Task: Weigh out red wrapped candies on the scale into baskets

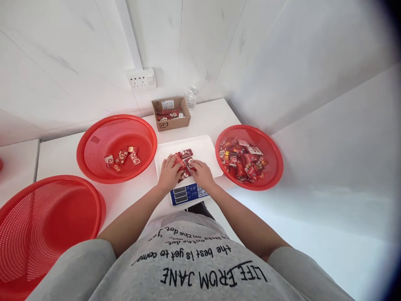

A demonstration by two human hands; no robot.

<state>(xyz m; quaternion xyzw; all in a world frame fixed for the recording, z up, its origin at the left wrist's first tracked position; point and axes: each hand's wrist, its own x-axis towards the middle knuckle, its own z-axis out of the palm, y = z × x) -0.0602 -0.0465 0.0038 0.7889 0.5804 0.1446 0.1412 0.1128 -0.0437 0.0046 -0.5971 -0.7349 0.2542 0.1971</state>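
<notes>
Several small red snack packets [186,153] lie together on the white pan of a weighing scale [206,146]. My left hand [169,172] is over the left side of this pile, its fingers curled onto a red packet [178,161]. From the right, my right hand [203,174] pinches the edge of another packet [189,161], close to the left fingertips. Parts of the packets are hidden under my fingers. The scale's blue panel [188,193] with its displays and keys faces me, just below my wrists.
To the right stands a red mesh basket [277,167] heaped with red packets. Another red basket [82,152] at left holds several packets; a third basket [62,184] is nearer me. Behind the scale are a cardboard box [177,123] with packets and a clear plastic cup [192,96] by the wall.
</notes>
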